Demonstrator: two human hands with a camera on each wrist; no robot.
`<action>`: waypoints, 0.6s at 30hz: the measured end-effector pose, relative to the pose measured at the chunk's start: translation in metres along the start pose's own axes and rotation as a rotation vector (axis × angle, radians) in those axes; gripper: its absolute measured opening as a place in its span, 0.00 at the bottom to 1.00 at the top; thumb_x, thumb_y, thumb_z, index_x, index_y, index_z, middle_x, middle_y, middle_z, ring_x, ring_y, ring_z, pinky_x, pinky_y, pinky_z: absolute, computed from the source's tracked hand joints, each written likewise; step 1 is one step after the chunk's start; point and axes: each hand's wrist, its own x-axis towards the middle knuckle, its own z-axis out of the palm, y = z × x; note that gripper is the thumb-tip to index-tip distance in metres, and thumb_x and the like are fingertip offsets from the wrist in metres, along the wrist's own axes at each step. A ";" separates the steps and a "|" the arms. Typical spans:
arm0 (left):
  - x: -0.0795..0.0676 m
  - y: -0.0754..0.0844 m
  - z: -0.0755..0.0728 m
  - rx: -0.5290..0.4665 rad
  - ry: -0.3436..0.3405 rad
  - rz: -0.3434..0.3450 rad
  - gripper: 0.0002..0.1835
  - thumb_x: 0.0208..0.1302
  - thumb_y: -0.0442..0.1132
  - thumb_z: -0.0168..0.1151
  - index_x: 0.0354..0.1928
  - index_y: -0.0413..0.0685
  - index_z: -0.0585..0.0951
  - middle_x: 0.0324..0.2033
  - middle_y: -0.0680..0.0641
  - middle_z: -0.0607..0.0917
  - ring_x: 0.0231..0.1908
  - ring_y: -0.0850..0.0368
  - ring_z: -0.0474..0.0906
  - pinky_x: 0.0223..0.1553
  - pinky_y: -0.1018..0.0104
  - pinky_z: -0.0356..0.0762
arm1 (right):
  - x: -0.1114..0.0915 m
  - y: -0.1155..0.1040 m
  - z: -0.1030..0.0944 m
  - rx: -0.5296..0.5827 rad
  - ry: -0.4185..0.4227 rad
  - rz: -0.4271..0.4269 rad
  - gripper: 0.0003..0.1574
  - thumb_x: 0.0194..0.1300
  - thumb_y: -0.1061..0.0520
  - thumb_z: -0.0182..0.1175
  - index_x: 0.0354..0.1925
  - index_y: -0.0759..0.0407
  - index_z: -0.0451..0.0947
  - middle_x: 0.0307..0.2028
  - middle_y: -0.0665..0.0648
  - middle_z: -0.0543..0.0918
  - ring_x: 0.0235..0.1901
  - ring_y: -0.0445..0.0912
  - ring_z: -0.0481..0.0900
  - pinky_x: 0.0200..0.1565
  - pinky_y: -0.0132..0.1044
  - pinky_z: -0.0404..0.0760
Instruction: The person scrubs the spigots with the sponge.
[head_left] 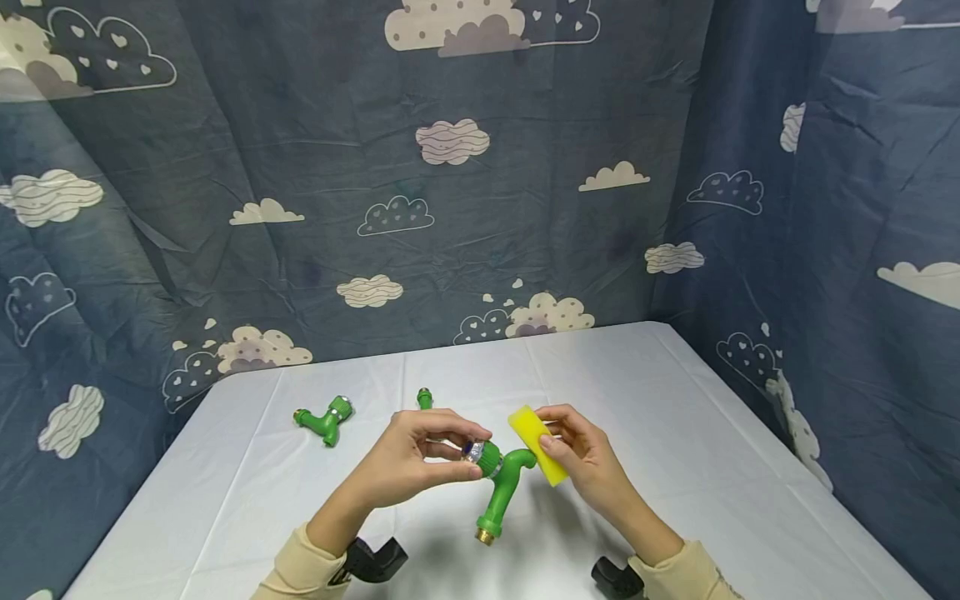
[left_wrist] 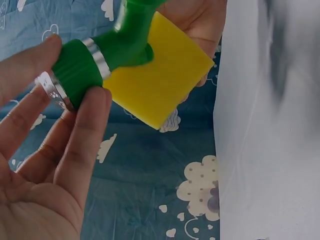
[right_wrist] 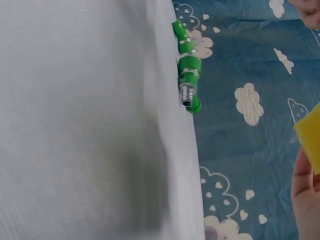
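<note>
My left hand [head_left: 420,458] pinches a green faucet [head_left: 504,492] by its ribbed, silver-banded handle, fingertips and thumb on opposite sides. The faucet is raised over the table, its brass threaded end pointing down and its curved spout toward the right. My right hand [head_left: 588,458] grips a yellow sponge [head_left: 538,444] between thumb and fingers, its flat face right at the spout's tip. In the left wrist view the sponge [left_wrist: 160,75] stands behind the faucet's green body [left_wrist: 122,45]. At the right wrist view's right edge, the sponge [right_wrist: 310,135] and right hand [right_wrist: 306,200] show only in part.
A second green faucet [head_left: 326,421] lies at the table's left. Another green piece [head_left: 425,398] sticks out behind my left hand, mostly hidden. A white cloth covers the table [head_left: 645,383], and dark blue cloud-patterned curtains [head_left: 300,167] hang around it.
</note>
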 end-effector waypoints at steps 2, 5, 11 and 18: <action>0.000 0.001 -0.001 -0.035 0.001 0.005 0.18 0.62 0.28 0.78 0.54 0.38 0.88 0.49 0.36 0.90 0.47 0.62 0.89 0.51 0.58 0.93 | 0.000 0.000 -0.001 -0.017 0.014 0.008 0.16 0.78 0.65 0.57 0.60 0.65 0.77 0.47 0.61 0.83 0.42 0.39 0.84 0.35 0.32 0.87; 0.000 0.001 -0.001 -0.086 0.017 0.011 0.19 0.61 0.27 0.77 0.54 0.36 0.87 0.50 0.33 0.89 0.48 0.61 0.89 0.52 0.56 0.93 | 0.001 0.000 -0.001 0.009 0.000 0.012 0.16 0.78 0.65 0.56 0.60 0.65 0.77 0.48 0.56 0.84 0.43 0.38 0.84 0.36 0.31 0.87; 0.001 -0.004 0.002 -0.098 0.101 0.042 0.19 0.61 0.24 0.76 0.55 0.34 0.86 0.52 0.30 0.87 0.48 0.62 0.90 0.52 0.56 0.92 | -0.002 0.000 0.000 0.152 -0.177 0.040 0.15 0.80 0.64 0.51 0.60 0.62 0.74 0.48 0.45 0.87 0.40 0.41 0.84 0.38 0.34 0.88; 0.003 -0.006 -0.001 0.045 0.321 0.039 0.20 0.60 0.28 0.79 0.55 0.43 0.87 0.52 0.39 0.89 0.50 0.63 0.89 0.55 0.61 0.91 | -0.002 -0.001 -0.002 0.152 -0.151 0.074 0.15 0.79 0.62 0.52 0.60 0.60 0.75 0.47 0.49 0.86 0.37 0.44 0.83 0.35 0.36 0.89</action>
